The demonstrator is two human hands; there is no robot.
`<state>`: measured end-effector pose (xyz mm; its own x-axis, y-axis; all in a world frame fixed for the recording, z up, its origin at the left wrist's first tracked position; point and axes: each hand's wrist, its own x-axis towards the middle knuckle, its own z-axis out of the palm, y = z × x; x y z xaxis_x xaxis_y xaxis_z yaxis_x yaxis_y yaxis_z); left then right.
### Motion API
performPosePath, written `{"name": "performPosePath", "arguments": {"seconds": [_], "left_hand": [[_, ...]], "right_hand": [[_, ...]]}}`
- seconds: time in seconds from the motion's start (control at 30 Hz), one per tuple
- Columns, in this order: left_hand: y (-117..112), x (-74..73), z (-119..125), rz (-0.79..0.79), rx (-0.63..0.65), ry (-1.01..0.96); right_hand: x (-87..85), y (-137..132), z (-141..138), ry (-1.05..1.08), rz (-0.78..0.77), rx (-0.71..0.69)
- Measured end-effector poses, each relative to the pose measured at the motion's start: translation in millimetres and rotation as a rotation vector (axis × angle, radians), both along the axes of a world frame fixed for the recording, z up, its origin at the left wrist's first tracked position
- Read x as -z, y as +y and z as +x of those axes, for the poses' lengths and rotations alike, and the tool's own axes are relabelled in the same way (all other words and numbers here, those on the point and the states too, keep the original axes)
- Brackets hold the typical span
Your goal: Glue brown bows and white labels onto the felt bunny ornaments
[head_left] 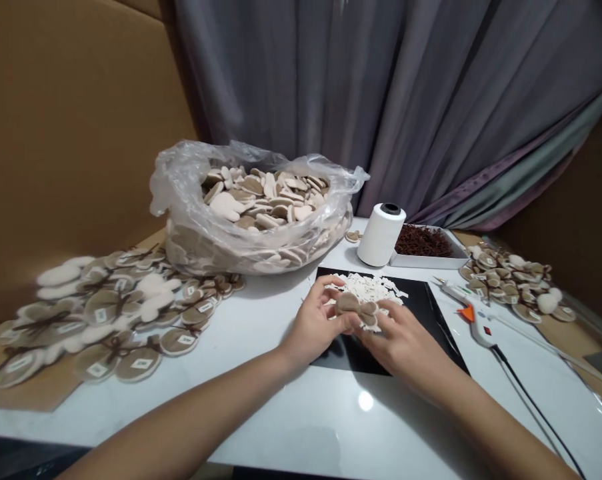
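Between both hands is a small brown felt piece with rounded lobes, backed with pale plush. My left hand pinches its left side between thumb and fingers. On its right, the fingers of my right hand grip the smaller lobes. Just behind and below the piece lies a heap of small white tags, partly hidden by my hands. The heap rests on a black mat on the white table.
A plastic bag full of felt pieces stands at the back. Right of it are a white thread cone and a box of dark brown bows. A glue gun with a cable lies right. Tagged pieces are piled left and right.
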<state>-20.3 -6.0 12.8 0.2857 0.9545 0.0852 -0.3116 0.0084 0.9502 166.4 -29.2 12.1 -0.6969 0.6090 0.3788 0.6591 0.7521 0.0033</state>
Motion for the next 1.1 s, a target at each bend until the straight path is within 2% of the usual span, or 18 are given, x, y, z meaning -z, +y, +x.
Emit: {"name": "performPosePath", "arguments": {"seconds": [0.07, 0.1, 0.17, 0.23, 0.3, 0.37, 0.57, 0.73, 0.87, 1.0, 1.1], "left_hand": [[-2, 4.5, 1, -0.05, 0.027, -0.008], [-4, 6.0, 2, -0.079, 0.039, -0.01], [-8, 8.0, 4, -0.142, 0.052, -0.012], [-11, 8.9, 6, -0.187, 0.064, -0.019], [-14, 9.4, 9, -0.205, 0.098, -0.025], [-17, 9.9, 11, -0.21, 0.15, -0.021], [-19, 8.2, 9, -0.245, 0.253, 0.081], [-17, 2.2, 10, -0.255, 0.177, 0.274], [-15, -0.1, 13, -0.28, 0.177, 0.323], [-14, 1.5, 15, -0.303, 0.201, 0.372], [-13, 3.1, 15, -0.33, 0.155, 0.409]], "right_hand": [[-4.7, -7, 7, 0.199, -0.09, -0.165], [-6.6, -8, 9, 0.349, -0.154, -0.193], [-7.7, -5, 10, 0.712, -0.318, -0.115], [-5.1, -2, 6, 1.012, -0.569, 0.037], [-1.1, 0, -2, 1.123, -0.843, 0.108], [1.8, 0, -9, 1.105, -0.998, 0.111], [-3.0, 1, -8, 1.009, -0.964, 0.123], [-10.1, 5, 1, 0.869, -0.843, 0.17], [-8.6, 7, 3, 0.794, -0.73, 0.186], [-0.8, 13, 2, 0.764, -0.803, 0.147], [-4.1, 20, 9, 0.82, -0.838, 0.142]]}}
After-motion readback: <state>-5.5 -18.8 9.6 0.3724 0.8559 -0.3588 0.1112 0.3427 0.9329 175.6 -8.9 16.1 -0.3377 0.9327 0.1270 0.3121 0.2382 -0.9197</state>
